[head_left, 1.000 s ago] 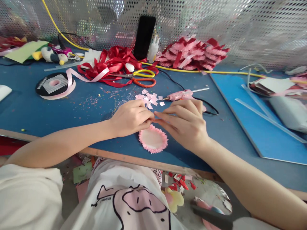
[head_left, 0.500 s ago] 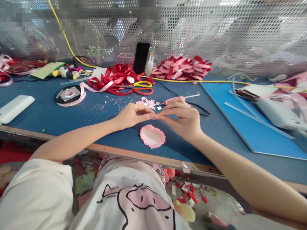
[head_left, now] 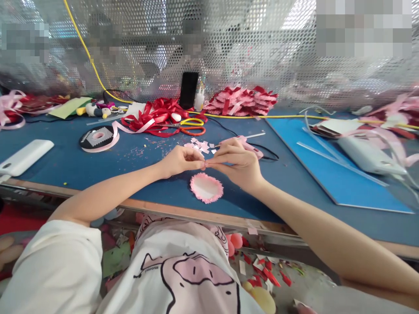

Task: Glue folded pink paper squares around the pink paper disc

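As left hand point(head_left: 176, 161) meets right hand point(head_left: 240, 163), pink-fringed oval point(head_left: 212, 189) lies just near of them

While both hands draw thumb and fingers together, their tips meeting above the blue table point(head_left: 173, 192), I cannot tell what, if anything, they grasp; the spot is too small to read. The oval rests on the table on the near side of the fingertips, its pale middle showing, apart from both hands. On their far side lie pink paper squares point(head_left: 203, 146), with scissors point(head_left: 182, 125) farther back. A pink glue gun point(head_left: 251, 146) is just far of the right hand; a ribbon spool point(head_left: 90, 138) sits well to the left.
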{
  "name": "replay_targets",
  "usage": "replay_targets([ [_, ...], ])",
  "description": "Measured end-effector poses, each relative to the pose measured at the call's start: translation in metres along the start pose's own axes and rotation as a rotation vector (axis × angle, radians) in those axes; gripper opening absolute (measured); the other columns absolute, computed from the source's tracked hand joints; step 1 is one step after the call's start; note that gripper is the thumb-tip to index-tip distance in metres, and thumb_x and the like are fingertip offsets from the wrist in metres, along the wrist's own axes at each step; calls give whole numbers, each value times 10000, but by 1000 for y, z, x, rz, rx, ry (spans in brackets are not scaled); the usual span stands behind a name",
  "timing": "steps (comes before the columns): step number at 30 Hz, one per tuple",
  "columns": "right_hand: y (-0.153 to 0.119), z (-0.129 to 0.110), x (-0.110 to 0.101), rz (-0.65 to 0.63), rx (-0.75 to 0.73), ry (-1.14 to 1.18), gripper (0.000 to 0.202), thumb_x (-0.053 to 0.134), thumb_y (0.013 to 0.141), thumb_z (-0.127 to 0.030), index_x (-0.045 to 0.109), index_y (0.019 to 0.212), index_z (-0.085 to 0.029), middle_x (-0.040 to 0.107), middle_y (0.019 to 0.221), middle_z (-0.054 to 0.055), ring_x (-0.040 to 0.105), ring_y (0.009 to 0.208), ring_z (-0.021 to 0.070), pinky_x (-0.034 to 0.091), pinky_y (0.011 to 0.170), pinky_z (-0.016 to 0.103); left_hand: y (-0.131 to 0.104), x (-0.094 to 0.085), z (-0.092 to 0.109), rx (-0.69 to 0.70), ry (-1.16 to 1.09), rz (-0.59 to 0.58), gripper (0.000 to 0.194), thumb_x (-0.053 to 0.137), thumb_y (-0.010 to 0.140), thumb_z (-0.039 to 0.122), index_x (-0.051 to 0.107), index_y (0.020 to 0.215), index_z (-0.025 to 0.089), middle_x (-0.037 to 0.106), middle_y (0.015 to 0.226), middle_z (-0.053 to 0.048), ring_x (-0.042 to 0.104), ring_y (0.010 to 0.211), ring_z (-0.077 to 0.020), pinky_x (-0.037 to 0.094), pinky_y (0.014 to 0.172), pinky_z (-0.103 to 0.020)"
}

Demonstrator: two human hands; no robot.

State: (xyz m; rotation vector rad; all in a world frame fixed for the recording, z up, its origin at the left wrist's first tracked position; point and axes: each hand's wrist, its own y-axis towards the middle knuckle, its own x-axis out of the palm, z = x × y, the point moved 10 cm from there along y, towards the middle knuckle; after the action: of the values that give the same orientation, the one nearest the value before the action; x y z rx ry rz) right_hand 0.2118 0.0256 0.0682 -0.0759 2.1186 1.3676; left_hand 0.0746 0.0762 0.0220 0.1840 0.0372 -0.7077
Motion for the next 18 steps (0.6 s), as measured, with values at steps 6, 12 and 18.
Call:
replay_targets([
  [6,-1,-11,3,-53,-85,-106,105,794,974,-351,879,973,-412,758,817,0,617,918,215,516,883,446,1,2,-10,-79,68,-7,178,835,705,252,726,775,131,745,752,-24,652,704,-114,492,716,-262],
  [12,-2,-22,8,-62,-154,-197,76,807,970,-331,853,1028,-346,789,898,-1,623,938,203,481,920,447,0,3,-12,-113,121,-20,123,715,706,230,717,791,141,712,729,13,596,676,-91,449,698,-250],
  [18,-4,-19,13,-99,-143,-287,267,804,973,-394,800,1223,-302,792,1016,36,633,1014,239,453,960,461,1,4,-10,-109,155,-34,141,708,740,292,677,768,158,646,699,40,534,670,-85,395,679,-253],
])
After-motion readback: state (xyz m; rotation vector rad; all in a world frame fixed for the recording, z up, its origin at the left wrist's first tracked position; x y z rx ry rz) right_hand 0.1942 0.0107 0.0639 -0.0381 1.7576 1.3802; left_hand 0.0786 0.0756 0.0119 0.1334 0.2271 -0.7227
